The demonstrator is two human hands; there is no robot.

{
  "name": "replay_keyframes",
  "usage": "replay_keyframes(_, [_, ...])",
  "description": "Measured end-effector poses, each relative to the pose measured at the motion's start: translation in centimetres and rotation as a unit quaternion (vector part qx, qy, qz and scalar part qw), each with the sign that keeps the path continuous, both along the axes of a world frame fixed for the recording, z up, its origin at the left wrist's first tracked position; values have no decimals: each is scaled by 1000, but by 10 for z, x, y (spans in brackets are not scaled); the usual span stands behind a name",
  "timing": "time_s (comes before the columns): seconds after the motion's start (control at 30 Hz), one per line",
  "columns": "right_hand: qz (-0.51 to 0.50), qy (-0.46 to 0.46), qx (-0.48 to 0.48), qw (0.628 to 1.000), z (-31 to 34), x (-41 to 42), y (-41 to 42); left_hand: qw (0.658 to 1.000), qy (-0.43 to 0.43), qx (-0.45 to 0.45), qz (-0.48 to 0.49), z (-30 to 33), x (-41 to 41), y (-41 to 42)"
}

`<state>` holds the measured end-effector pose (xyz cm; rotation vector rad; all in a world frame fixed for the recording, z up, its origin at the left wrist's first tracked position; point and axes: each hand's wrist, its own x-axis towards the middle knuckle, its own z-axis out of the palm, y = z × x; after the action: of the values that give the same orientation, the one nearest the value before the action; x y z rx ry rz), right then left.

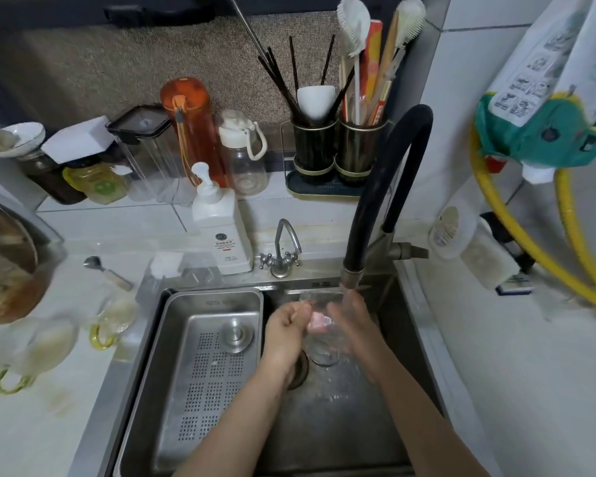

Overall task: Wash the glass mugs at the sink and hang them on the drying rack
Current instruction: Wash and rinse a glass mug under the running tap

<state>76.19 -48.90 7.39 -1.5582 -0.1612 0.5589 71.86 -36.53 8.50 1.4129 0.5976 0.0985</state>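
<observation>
A clear glass mug (321, 346) is held over the sink (341, 425) under water running from the black faucet (353, 275). My left hand (284, 330) grips the mug's left side near its pink handle. My right hand (353, 327) wraps around its right side, under the stream. Glass mugs with yellow handles lie on the white counter at the left: one (116, 320) by the sink edge, two more (45, 349) nearer the left border. No drying rack shows in this view.
A perforated steel tray (207, 366) fills the sink's left half. A white soap pump bottle (221, 228), a small tap (283, 253), a spoon (107, 268), jars, bottles and utensil holders (338, 149) line the back. Yellow hoses (530, 242) hang on the right wall.
</observation>
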Motion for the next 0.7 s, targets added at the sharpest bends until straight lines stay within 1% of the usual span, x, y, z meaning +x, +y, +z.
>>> replay_keyframes(0.07, [46, -30, -24, 998, -4, -7, 0, 998, 28, -44, 36, 4, 7, 9])
replay_keyframes(0.17, [20, -73, -25, 997, -9, -11, 4, 988, 52, -127, 72, 13, 9, 13])
replay_keyframes(0.23, [-15, -43, 4, 999, -7, -7, 10, 990, 51, -112, 73, 14, 9, 11])
replay_keyframes(0.3, [-69, -17, 1, 997, -2, -4, 16, 997, 24, -71, 23, 14, 9, 6])
replay_keyframes(0.37, [-116, 56, -6, 992, 7, 3, 18, 998, -15, -50, -35, 14, 5, 2])
replay_keyframes(0.43, [-138, 161, 48, 976, 12, 8, 20, 996, -51, -38, -69, 9, -1, 2])
replay_keyframes(0.47, [-139, 194, 64, 969, 15, 8, 19, 995, -56, -35, -68, 6, -3, 1])
replay_keyframes(0.53, [-156, 221, 43, 962, 13, 8, 15, 998, -29, -56, -24, 1, -3, -1])
replay_keyframes(0.57, [-151, 217, 41, 963, 10, 8, 14, 997, -8, -74, 0, -1, 0, -2])
replay_keyframes(0.63, [-163, 201, 76, 963, 8, 5, 12, 993, 21, -113, 32, 0, 9, -4])
replay_keyframes(0.7, [-165, 187, 52, 967, 4, 5, 9, 991, 40, -124, 43, 3, 18, -9])
